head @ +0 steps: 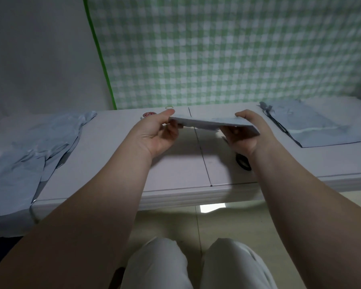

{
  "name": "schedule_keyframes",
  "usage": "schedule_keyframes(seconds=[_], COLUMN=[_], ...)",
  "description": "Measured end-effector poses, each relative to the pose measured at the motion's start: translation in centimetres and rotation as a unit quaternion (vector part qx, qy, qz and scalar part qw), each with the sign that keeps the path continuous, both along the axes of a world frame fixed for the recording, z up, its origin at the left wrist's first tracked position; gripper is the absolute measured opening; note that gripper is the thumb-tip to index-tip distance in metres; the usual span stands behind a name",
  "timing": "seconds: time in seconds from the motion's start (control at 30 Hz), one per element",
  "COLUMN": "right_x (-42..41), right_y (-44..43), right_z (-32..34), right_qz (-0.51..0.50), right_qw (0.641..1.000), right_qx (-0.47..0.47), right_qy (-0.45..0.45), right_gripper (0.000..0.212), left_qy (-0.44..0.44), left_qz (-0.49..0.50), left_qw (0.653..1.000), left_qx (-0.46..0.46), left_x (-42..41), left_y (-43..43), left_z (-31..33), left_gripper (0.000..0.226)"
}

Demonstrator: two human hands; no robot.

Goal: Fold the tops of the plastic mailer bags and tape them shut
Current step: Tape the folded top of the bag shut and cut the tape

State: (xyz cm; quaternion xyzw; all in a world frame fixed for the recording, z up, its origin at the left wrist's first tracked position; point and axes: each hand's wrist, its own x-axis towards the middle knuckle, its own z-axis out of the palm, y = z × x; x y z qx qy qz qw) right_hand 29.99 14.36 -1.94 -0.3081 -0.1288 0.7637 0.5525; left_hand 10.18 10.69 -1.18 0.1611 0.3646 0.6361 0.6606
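Mailer (213, 123) held above table (175, 163), frame centre | left hand (156, 132) and right hand (244, 132) pinch its ends, thumbs on top | looks light, slick, fairly flat | grip edges, fold open top.

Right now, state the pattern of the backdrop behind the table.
Backdrop: green and white checks, head view.

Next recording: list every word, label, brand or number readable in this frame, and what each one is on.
Red print on the tape roll: too blurred to read.
The held mailer bag: no print visible.
The left mailer pile and right mailer pile: no print visible.
Nothing legible anywhere in the frame.
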Motion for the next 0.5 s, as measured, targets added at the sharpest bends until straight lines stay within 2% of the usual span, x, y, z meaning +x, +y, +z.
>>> schedule_keyframes(seconds=[0.1, 0.2, 0.27, 0.4, 0.47, 0.5], right_x=[2.0, 5.0, 7.6, 12.9, 15.2, 16.3], right_y=[0.6, 1.7, 2.6, 3.9, 4.4, 4.8], right_z=[1.5, 2.8, 3.0, 2.6, 2.4, 2.3], right_qz=[-0.030, -0.058, -0.068, -0.102, -0.138, -0.162], right_qw=[0.999, 0.998, 0.997, 0.992, 0.986, 0.982], right_qx=[0.019, 0.036, 0.034, 0.071, 0.070, 0.064], right_qy=[0.021, -0.004, -0.014, -0.034, -0.054, -0.069], right_gripper=[0.006, 0.009, 0.004, 0.019, 0.010, 0.014], left_qy=[0.009, 0.023, 0.010, -0.031, -0.036, -0.031], left_qz=[-0.034, -0.101, -0.133, -0.176, -0.178, -0.177], left_qw=[0.998, 0.990, 0.985, 0.978, 0.978, 0.979], left_qx=[0.056, 0.099, 0.106, 0.104, 0.100, 0.098], left_x=[2.2, 5.0, 7.6, 13.5, 16.3, 17.7], left_y=[0.5, 1.4, 2.4, 4.7, 6.1, 6.7], left_z=[1.5, 2.4, 2.4, 1.9, 1.6, 1.4], left_gripper=[0.034, 0.028, 0.026, 0.025, 0.025, 0.026])
